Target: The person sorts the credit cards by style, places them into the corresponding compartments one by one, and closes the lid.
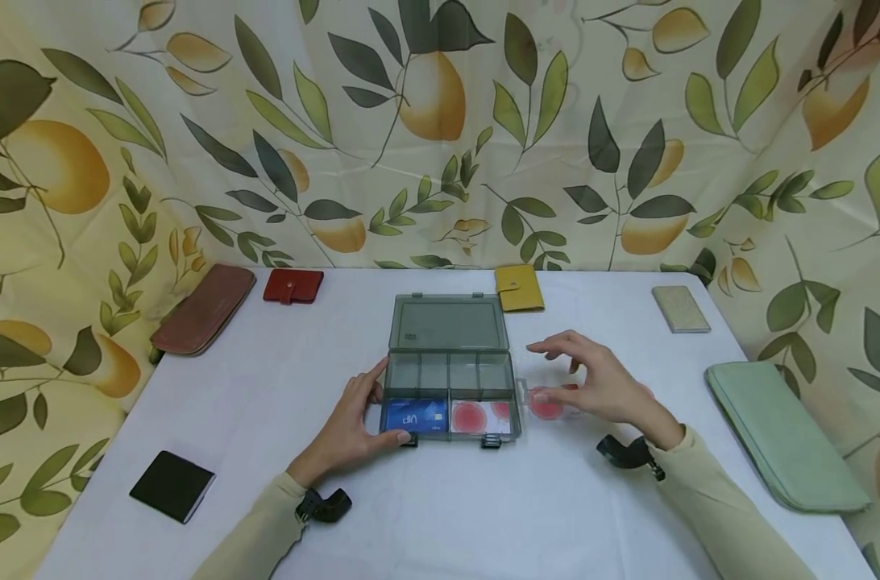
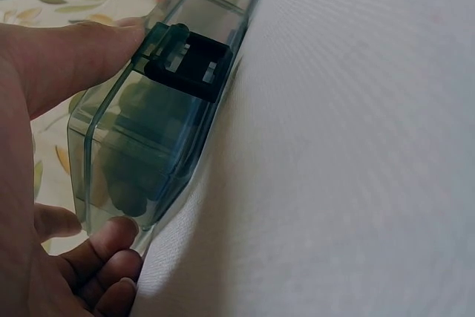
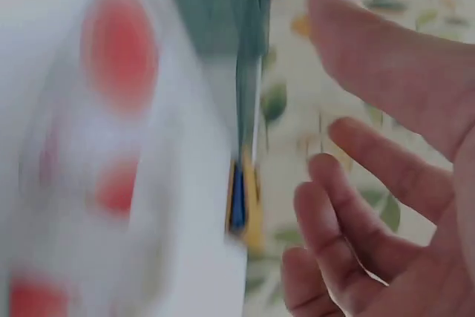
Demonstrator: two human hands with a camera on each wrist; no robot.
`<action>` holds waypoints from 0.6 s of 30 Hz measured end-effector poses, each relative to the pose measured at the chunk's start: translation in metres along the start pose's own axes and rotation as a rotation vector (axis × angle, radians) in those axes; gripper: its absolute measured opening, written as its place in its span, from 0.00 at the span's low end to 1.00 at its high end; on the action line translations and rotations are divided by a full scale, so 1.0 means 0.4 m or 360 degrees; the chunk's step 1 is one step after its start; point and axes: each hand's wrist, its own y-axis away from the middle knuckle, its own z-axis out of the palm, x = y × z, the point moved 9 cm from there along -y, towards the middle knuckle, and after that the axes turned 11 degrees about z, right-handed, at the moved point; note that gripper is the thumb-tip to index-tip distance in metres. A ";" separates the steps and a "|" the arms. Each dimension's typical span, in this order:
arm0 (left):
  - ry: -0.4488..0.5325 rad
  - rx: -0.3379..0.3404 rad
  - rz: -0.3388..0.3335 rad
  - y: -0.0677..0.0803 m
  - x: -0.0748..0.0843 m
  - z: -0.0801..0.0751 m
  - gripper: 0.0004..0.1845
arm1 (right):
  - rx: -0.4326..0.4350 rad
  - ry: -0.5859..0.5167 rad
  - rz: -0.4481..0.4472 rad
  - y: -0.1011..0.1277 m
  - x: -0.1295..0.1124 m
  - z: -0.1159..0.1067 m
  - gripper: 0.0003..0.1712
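A smoky green plastic compartment box [image 1: 449, 326] lies on the table with its lid folded back. A blue card [image 1: 415, 415] sits in its front left compartment and a white card with red circles [image 1: 475, 417] in the front right one. My left hand [image 1: 349, 417] holds the box at its left front corner, thumb on the rim beside a dark latch [image 2: 194, 63], other fingers along the side. My right hand [image 1: 601, 383], fingers spread and holding nothing, hovers over a clear sleeve with red circles [image 1: 545, 405] right of the box.
Along the back lie a red wallet [image 1: 292, 287], a yellow wallet [image 1: 520, 288] and a beige booklet [image 1: 681, 309]. A brown pouch [image 1: 206, 310] and a black wallet [image 1: 172, 486] are at left, a mint green wallet [image 1: 784, 435] at right. Patterned cloth [image 1: 440, 185] hangs behind the table.
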 end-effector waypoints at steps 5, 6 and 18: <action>0.0000 0.0011 -0.0002 0.001 0.002 -0.002 0.60 | -0.0063 0.0182 0.0281 0.013 0.129 -0.067 0.41; 0.0007 0.0011 -0.0014 0.000 0.002 -0.002 0.60 | -0.0091 0.0198 0.0304 0.016 0.149 -0.066 0.41; 0.0017 -0.0006 -0.0051 0.000 -0.001 0.004 0.60 | -0.0258 0.0193 0.0309 0.001 0.184 0.015 0.24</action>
